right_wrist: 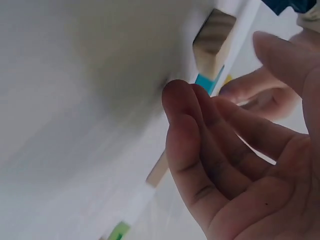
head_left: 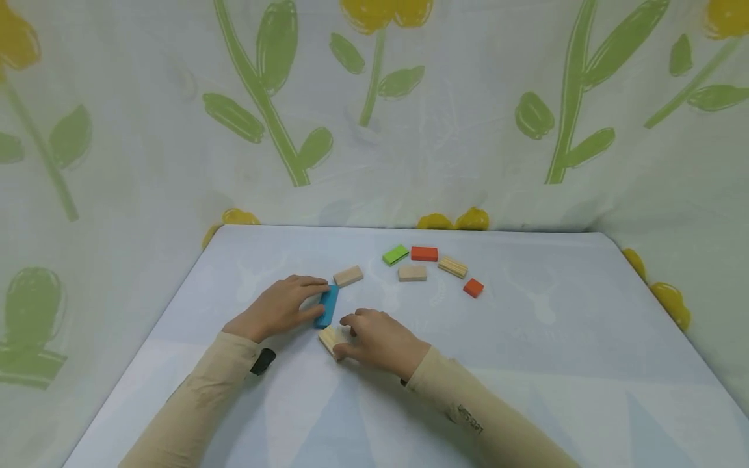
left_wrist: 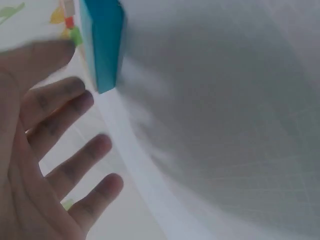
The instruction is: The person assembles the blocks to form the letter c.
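Observation:
A blue block [head_left: 329,304] lies on the table beside my left hand [head_left: 287,303], whose loosely extended fingers reach its left side. In the left wrist view the fingers are spread, and a small gap shows between them and the blue block [left_wrist: 105,42]. Just in front of that block lies a plain wooden block [head_left: 329,339]. My right hand [head_left: 383,341] hovers over its right side with the fingers loosely bent. The right wrist view shows the wooden block [right_wrist: 214,42] in front of the thumb and fingers, not gripped.
Farther back lie a wooden block [head_left: 348,276], a green block [head_left: 395,255], a red block [head_left: 424,253], another wooden block [head_left: 412,273], a grooved wooden block [head_left: 452,266] and a small red block [head_left: 473,288]. A flower-printed curtain [head_left: 409,162] hangs behind the white table [head_left: 556,338].

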Demonstrator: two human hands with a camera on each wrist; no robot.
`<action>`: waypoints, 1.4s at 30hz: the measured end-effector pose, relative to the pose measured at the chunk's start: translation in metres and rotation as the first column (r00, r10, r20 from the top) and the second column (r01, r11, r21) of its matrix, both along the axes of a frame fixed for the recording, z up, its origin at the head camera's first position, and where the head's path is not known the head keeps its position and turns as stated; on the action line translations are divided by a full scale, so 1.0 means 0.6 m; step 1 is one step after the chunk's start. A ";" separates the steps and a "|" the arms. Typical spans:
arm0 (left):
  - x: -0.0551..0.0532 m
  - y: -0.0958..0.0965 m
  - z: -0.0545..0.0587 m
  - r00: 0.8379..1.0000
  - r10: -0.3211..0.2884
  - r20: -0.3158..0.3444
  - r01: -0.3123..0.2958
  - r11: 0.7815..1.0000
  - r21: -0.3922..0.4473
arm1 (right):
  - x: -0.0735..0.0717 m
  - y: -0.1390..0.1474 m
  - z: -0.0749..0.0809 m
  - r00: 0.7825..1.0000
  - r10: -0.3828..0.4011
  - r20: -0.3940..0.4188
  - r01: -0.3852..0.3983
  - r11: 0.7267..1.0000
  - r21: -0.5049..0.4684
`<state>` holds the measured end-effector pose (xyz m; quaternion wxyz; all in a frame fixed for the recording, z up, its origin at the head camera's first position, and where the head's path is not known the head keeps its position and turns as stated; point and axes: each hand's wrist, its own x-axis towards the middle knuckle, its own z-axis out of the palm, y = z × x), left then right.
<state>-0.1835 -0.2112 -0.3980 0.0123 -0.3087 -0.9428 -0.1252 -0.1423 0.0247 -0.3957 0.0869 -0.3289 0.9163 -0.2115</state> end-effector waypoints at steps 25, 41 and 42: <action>-0.058 0.023 0.013 0.994 -0.088 0.062 0.096 0.984 -0.150 | -0.025 0.151 0.003 0.950 -0.193 -0.247 0.139 0.966 -0.219; -0.056 0.033 0.009 0.991 -0.081 0.104 0.096 0.985 -0.146 | -0.042 0.200 -0.009 0.923 -0.279 -0.263 0.223 0.949 -0.225; -0.056 0.033 0.008 0.991 -0.081 0.102 0.096 0.985 -0.146 | -0.044 0.202 -0.009 0.922 -0.285 -0.263 0.230 0.948 -0.220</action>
